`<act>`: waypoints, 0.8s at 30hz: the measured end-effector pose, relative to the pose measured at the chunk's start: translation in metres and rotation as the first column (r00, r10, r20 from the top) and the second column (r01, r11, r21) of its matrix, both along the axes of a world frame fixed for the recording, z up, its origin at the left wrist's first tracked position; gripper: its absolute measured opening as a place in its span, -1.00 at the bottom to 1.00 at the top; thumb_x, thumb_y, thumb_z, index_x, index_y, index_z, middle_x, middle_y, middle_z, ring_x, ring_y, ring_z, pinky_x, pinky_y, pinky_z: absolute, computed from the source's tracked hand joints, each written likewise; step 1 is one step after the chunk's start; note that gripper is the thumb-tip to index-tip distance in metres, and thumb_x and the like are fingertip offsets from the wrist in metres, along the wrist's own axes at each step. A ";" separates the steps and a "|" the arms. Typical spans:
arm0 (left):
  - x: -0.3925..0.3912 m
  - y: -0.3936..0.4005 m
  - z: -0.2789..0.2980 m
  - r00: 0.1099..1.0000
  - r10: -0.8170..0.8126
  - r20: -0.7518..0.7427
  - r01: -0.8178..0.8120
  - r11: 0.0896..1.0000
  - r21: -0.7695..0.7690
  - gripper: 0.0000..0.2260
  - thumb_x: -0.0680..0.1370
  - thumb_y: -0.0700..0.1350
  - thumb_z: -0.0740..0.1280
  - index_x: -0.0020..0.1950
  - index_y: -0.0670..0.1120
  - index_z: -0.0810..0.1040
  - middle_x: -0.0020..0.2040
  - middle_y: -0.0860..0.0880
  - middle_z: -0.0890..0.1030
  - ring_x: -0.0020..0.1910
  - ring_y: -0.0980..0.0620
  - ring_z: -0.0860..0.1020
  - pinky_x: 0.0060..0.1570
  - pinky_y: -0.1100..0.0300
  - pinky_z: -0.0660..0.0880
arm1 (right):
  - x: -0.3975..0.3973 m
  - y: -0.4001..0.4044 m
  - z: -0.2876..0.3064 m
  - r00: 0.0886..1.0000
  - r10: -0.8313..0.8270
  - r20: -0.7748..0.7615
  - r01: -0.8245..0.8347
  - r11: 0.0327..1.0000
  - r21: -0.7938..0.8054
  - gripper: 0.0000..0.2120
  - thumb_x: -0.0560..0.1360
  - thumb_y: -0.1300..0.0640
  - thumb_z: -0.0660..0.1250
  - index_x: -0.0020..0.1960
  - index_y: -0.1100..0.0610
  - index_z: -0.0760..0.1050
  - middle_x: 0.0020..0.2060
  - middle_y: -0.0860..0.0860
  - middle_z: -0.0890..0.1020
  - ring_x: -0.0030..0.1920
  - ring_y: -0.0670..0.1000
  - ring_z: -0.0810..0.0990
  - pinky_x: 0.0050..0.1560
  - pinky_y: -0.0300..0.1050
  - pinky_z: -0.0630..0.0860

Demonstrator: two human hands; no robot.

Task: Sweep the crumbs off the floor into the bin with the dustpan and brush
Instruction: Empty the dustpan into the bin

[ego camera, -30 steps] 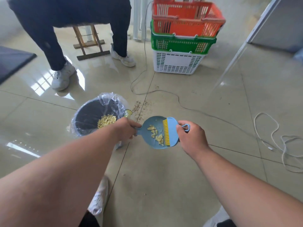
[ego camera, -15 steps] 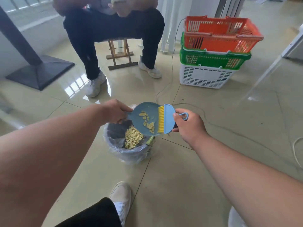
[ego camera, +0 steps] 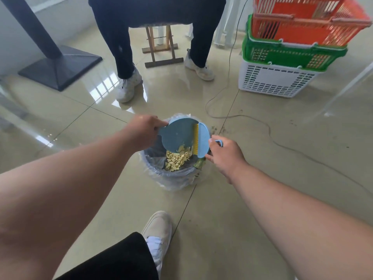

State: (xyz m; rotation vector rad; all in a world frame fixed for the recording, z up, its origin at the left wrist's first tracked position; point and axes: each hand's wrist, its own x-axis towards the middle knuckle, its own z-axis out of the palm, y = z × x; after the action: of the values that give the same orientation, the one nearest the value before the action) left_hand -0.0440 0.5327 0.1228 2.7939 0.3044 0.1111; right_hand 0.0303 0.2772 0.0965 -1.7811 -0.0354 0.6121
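A round blue dustpan (ego camera: 177, 136) is held tilted over a grey bin (ego camera: 173, 176) lined with a clear bag. My left hand (ego camera: 144, 130) grips its handle on the left side. My right hand (ego camera: 224, 154) holds a blue brush (ego camera: 202, 140) with yellow bristles, pressed against the pan's right edge. Yellow crumbs (ego camera: 184, 150) slide off the pan's lower lip onto the crumb pile (ego camera: 174, 161) inside the bin. Dark fine crumbs (ego camera: 219, 129) speckle the tile just right of the bin.
A person sits on a wooden stool (ego camera: 159, 45) beyond the bin, white shoes (ego camera: 128, 85) on the floor. Stacked orange, green and white baskets (ego camera: 286, 53) stand at the right. A thin cable (ego camera: 268, 130) snakes across the tiles. A black table base (ego camera: 60, 65) is at left. My own shoe (ego camera: 159, 229) is below.
The dustpan and brush moved from beside the bin to directly over it and tipped down toward me. The crumbs slid from the pan's middle to its lower edge and spill into the bin.
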 end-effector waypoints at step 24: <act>0.021 -0.033 0.009 0.939 0.296 0.175 -0.258 0.942 -0.213 -0.61 0.57 -0.17 0.26 0.32 0.07 0.69 -0.06 0.03 0.67 -0.10 -0.11 0.64 -0.03 0.09 0.59 | 0.005 -0.024 0.011 0.916 -0.196 -0.349 0.319 0.884 0.340 -0.72 0.69 0.19 0.27 0.38 0.19 0.47 0.13 0.23 0.69 0.07 0.13 0.75 0.17 0.08 0.67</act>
State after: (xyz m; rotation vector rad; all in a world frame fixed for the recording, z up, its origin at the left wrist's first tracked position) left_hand -0.0233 0.5000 0.1318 2.5108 0.6234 0.4124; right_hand 0.0357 0.2531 0.1078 -1.2595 0.2761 0.6273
